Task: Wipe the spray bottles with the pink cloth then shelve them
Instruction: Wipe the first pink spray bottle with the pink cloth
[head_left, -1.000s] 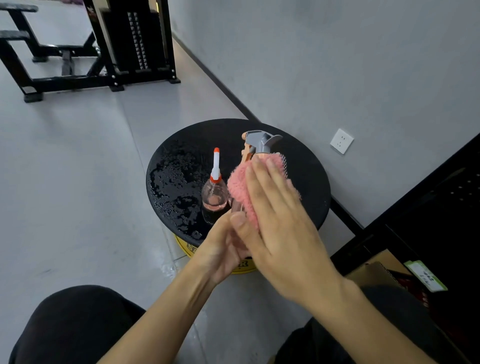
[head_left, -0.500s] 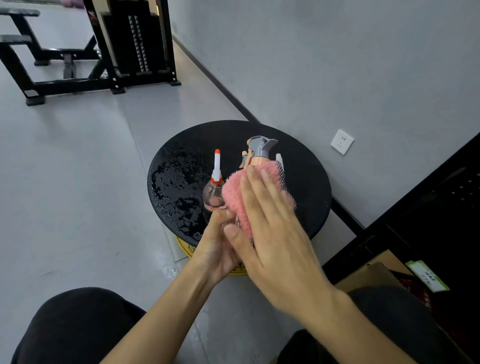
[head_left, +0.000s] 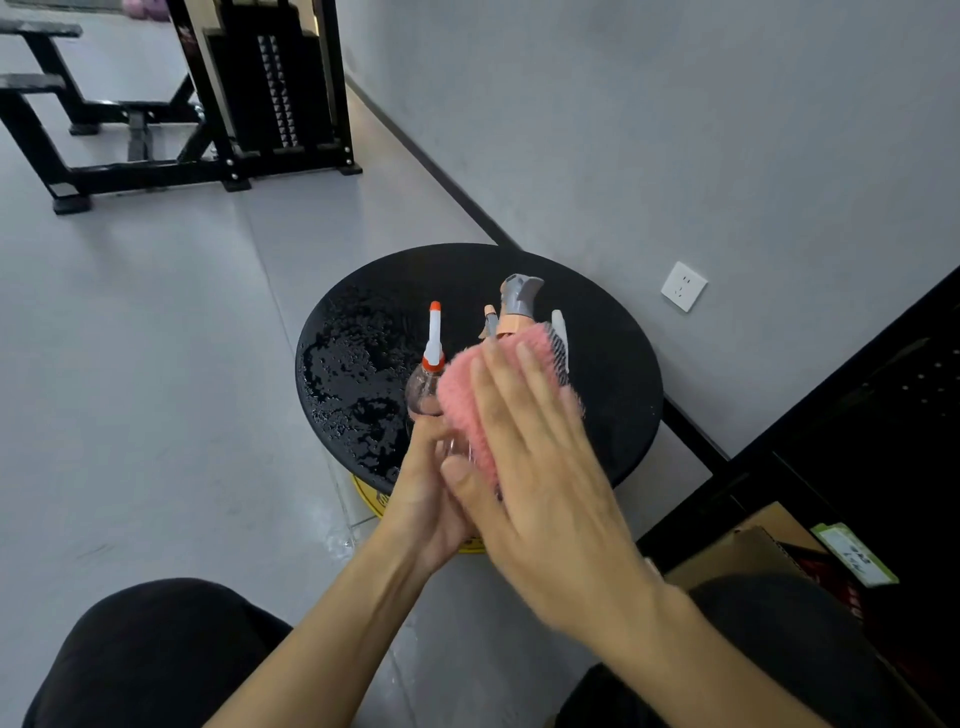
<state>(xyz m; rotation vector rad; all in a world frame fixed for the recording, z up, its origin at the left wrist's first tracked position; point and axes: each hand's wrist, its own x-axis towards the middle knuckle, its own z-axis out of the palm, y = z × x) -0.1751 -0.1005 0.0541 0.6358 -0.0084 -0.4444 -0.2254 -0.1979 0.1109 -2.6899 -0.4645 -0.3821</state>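
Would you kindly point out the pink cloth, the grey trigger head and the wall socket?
pink cloth (head_left: 460, 397): head view, fluffy left part.
grey trigger head (head_left: 519, 297): head view, its top.
wall socket (head_left: 684, 286): head view, plate centre.

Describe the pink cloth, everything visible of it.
The pink cloth is shaggy and soft-looking, like microfibre, with a grey-and-white ribbed strip at its far right edge. It wraps the body of the trigger spray bottle, just below its grey head, above the round black table. The right hand lies flat on it, fingers straight, pressing it to the bottle; the left hand grips the bottle's base. The right hand hides much of it.
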